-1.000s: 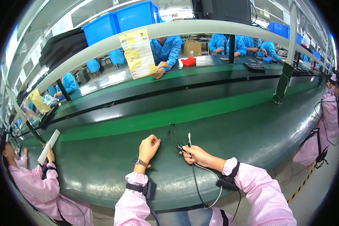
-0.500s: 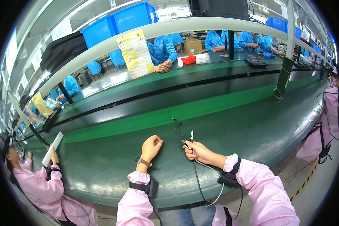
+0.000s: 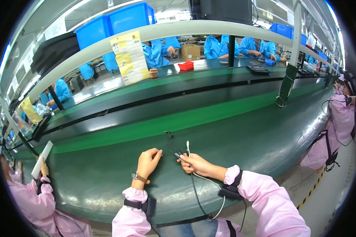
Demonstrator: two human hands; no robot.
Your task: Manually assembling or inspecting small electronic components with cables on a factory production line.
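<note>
My right hand (image 3: 194,164) is closed around a bundle of cables above the green work surface. A white cable (image 3: 207,178) runs through the grip, its pale plug end standing up past my fingers. A black cable (image 3: 196,194) hangs beside it toward the table's near edge. Thin black wires (image 3: 169,142) with a small end reach forward from the same grip and lie close to the surface. To the left, my left hand (image 3: 148,162) is loosely curled, its fingers together and nothing visible in them; it is apart from the cables.
A co-worker at the left holds a long white bar (image 3: 42,159) over the bench. Beyond the raised black ledge sit a red tray (image 3: 186,66) and co-workers in blue. A green-wrapped post (image 3: 286,86) rises at the right. Yellow sheets (image 3: 129,58) hang from the rail.
The view has shifted a little, so the scene sits farther left. My right hand keeps its hold on the cables. Across the bench, a co-worker's clasped hands have come apart, one raised.
</note>
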